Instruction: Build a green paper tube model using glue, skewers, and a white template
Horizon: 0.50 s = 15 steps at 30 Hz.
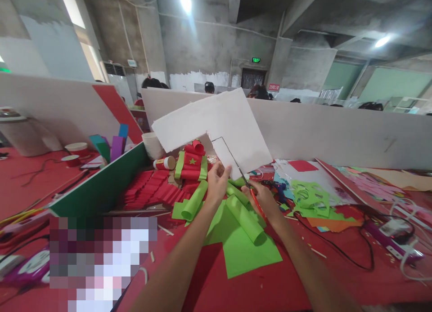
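My left hand (218, 180) pinches the lower edge of a large white sheet of paper (219, 123) and holds it up above the table. A drawn outline runs across the sheet's lower part, and a strip of it is partly cut free. My right hand (265, 199) is closed round the red handles of a pair of scissors (248, 186). Their blades point up and left into the white sheet along the drawn line. Below both hands lie rolled strips of green paper (245, 217) on a flat green sheet.
The table has a red cover (216, 280). Red paper pieces (151, 190), a red and green paper model (191, 161), a glue stick (164, 162), a glue gun (278, 188), green cut-outs (312, 195) and black cables (337, 249) lie about. White partition boards (337, 132) stand behind; people's heads show beyond.
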### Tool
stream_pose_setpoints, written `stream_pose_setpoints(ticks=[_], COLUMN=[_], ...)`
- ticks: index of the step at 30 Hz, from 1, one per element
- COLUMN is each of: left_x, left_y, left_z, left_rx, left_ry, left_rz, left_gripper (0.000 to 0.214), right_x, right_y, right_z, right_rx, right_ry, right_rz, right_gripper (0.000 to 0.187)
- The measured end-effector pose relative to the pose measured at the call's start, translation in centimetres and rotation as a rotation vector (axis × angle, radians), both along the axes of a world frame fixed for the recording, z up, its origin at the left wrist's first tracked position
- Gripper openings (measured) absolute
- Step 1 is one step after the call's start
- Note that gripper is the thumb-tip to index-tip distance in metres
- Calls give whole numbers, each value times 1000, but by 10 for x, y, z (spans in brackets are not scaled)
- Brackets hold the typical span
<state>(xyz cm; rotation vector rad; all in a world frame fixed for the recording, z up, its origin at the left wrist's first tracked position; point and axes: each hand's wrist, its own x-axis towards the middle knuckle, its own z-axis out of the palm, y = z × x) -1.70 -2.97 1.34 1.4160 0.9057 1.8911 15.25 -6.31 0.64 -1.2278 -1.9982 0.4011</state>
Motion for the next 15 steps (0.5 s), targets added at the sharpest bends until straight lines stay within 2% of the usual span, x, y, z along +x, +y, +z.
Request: stream_pose_setpoints(ticks=[7, 15], left_x=[2, 3], left_y=[-1, -7], left_z=[2, 9], left_rx=[-15, -30], left_ry=[-50, -91], left_rz=[-21, -71], left_gripper=[32, 24], right_x=[-1, 0], right_y=[-3, 1], right_z=[1, -1], right_rx=[9, 0], right_ry=[-1, 20], right_rz=[-16, 39], right_gripper=[45, 41])
